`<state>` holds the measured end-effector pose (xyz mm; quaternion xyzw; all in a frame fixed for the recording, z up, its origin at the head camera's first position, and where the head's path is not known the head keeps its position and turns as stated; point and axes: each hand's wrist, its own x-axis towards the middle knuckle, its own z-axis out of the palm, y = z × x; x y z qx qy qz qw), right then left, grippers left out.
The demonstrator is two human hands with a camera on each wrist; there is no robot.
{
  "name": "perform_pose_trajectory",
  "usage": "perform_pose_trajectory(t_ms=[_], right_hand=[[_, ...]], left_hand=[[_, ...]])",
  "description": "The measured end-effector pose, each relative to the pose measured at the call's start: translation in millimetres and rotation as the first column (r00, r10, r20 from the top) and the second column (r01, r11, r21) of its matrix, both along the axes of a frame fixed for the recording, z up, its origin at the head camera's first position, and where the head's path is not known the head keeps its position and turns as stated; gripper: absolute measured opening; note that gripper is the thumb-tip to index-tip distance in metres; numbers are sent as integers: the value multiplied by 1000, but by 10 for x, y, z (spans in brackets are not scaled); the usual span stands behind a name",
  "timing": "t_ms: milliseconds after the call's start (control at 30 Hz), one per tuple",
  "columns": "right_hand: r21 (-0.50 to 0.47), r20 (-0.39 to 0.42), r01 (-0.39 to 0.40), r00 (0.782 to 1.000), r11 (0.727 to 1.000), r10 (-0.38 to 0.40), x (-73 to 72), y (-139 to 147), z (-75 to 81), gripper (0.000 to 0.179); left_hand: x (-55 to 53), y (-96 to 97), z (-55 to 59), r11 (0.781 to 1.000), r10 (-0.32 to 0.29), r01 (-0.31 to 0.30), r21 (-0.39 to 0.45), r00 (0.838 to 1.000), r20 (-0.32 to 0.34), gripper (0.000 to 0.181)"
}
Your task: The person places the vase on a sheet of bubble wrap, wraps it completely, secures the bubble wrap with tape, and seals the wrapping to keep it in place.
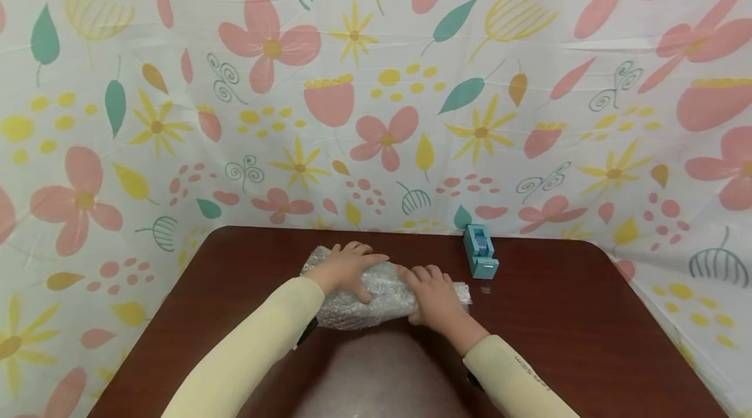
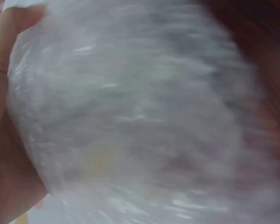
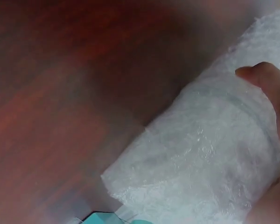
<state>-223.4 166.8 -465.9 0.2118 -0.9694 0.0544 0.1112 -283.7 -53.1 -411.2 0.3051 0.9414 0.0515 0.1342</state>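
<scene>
A bundle in clear bubble wrap (image 1: 384, 294) lies across the table, its contents too blurred by the wrap to make out. My left hand (image 1: 346, 272) grips its left part from above, thumb toward the near side and fingers over the far side. Toward the right end, my right hand (image 1: 436, 297) holds the bundle with the thumb on its near side and fingers across the top. The left wrist view is filled by the blurred bubble wrap (image 2: 130, 93). In the right wrist view, a loose flattened end of the wrap (image 3: 144, 177) sticks out beyond my hand.
A turquoise tape dispenser (image 1: 480, 252) stands on the table right of and behind the bundle. The dark red-brown wooden table (image 1: 564, 326) ends at the back against a hanging sheet (image 1: 388, 196) printed with flowers and leaves.
</scene>
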Motion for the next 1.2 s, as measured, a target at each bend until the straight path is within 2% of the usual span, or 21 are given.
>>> perform_pose_trajectory(t_ms=[100, 200, 267, 400, 500, 667, 800, 900, 967, 1033, 1133, 1200], right_hand=[[-21, 69, 5, 998, 1000, -4, -55, 1, 64, 93], [-37, 141, 12, 990, 999, -7, -108, 7, 124, 91], [-42, 176, 16, 984, 999, -8, -141, 14, 144, 90], [-40, 210, 17, 978, 999, -9, -191, 33, 133, 88], [-52, 206, 6, 979, 999, 5, -217, 38, 111, 88], [-60, 202, -9, 979, 998, 21, -257, 40, 117, 89], [-63, 226, 2, 974, 998, 13, -284, 49, 135, 91], [-68, 238, 8, 971, 998, 9, -307, 59, 148, 91], [-73, 243, 4, 970, 997, 14, -322, 65, 153, 90], [-76, 249, -1, 968, 997, 20, -335, 71, 158, 90], [-81, 264, -5, 964, 997, 27, -356, 83, 162, 90], [-85, 274, -4, 961, 996, 27, -373, 92, 164, 89]], left_hand=[[95, -76, -84, 998, -20, 27, 55, 993, -118, 82], [202, -148, -175, 995, -35, 57, 85, 970, -239, 75], [260, -181, -227, 993, -35, 65, 94, 956, -293, 70], [339, -207, -290, 995, -21, 53, 86, 941, -336, 66], [375, -216, -313, 997, -16, 42, 65, 934, -358, 67], [452, -250, -347, 998, -47, 55, 6, 901, -432, 85], [504, -280, -405, 993, -112, 74, -94, 856, -505, 108], [510, -303, -460, 982, -164, 73, -176, 797, -581, 116], [503, -317, -495, 975, -185, 62, -213, 758, -625, 111], [492, -328, -524, 972, -196, 54, -230, 727, -658, 105], [467, -334, -560, 970, -206, 52, -238, 694, -690, 97], [450, -328, -572, 972, -204, 55, -230, 686, -698, 99]])
